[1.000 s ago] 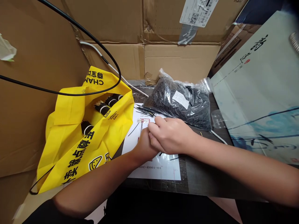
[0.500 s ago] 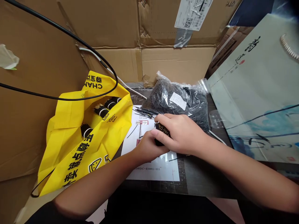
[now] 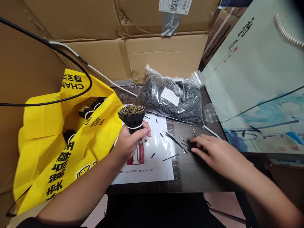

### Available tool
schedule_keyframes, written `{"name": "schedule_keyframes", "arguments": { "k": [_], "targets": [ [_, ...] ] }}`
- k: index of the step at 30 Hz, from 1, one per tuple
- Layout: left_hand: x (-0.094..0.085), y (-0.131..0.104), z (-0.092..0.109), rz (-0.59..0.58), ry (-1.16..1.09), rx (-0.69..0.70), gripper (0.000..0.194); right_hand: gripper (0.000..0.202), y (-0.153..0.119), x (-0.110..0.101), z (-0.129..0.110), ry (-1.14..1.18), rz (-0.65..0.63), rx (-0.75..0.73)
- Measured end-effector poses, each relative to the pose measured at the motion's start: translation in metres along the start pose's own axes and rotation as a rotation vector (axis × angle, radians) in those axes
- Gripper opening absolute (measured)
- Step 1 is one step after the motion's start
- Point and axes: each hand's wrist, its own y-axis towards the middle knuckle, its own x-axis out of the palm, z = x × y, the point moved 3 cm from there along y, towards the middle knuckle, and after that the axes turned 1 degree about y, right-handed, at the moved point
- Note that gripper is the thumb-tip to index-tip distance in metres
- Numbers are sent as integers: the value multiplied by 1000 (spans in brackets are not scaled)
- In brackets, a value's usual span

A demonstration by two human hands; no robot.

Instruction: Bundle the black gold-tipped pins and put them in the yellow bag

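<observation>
My left hand [image 3: 130,137] is closed around a thick bundle of black wires [image 3: 133,120], held upright. Gold-coloured terminals crowd its top end, and a white band wraps it just above my thumb. To the right, my right hand [image 3: 209,148] rests low over the dark table. Its thumb and forefinger are apart beside the ends of a few loose black wires [image 3: 176,142] with gold tips; its other fingers are partly hidden. Beneath the bundle lies a printed sheet [image 3: 154,172] with a red drawing, and small black tube pieces [image 3: 153,155] are scattered on it.
A yellow bag [image 3: 45,123] at the left holds several banded wire bundles [image 3: 85,112]. Behind the sheet lies a clear plastic bag [image 3: 171,101] full of black tubes. A clear cup [image 3: 210,113] and a pale paper bag [image 3: 261,79] stand right. A black cable [image 3: 71,53] hangs in front.
My right hand has left the bundle and moved right, down to the loose wires on the table. My left hand now holds the bundle upright, further left. The view has shifted somewhat.
</observation>
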Motion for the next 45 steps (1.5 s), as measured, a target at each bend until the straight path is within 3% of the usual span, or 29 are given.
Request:
{"name": "schedule_keyframes", "arguments": {
  "k": [3, 6, 10, 15, 19, 27, 32, 35, 38, 42, 45],
  "targets": [
    [-1, 4, 0, 30, -11, 59, 11, 15, -16, 26, 6, 10, 52, 109],
    [-2, 3, -5, 74, -16, -16, 13, 13, -18, 33, 4, 23, 74, 110],
    [0, 0, -11, 101, -6, -118, 25, 14, -11, 33, -2, -137, 101, 56],
    [4, -3, -17, 39, -23, -108, 35, 13, -7, 32, -14, -359, 149, 6],
    [5, -5, -20, -25, -44, -112, 33, 7, 1, 24, -25, -308, 180, -54],
    [10, -10, -24, -115, -146, -222, 37, 29, 27, 29, -36, -418, 74, -142],
    [11, -12, -25, -98, -135, -236, 39, 27, 30, 25, -34, -429, 85, -154],
    [5, -9, -24, -10, 1, -212, 38, 21, 29, 18, -29, -341, 104, -126],
    [-2, -3, -14, 57, 277, -130, 37, 16, 31, 14, -21, -192, 119, -103],
    [-7, 5, 12, 49, 636, -11, 42, 18, 36, 14, -12, -10, 169, -124],
    [-14, 2, 25, 13, 848, -6, 45, 30, 38, 16, -9, 23, 223, -179]
  ]
}}
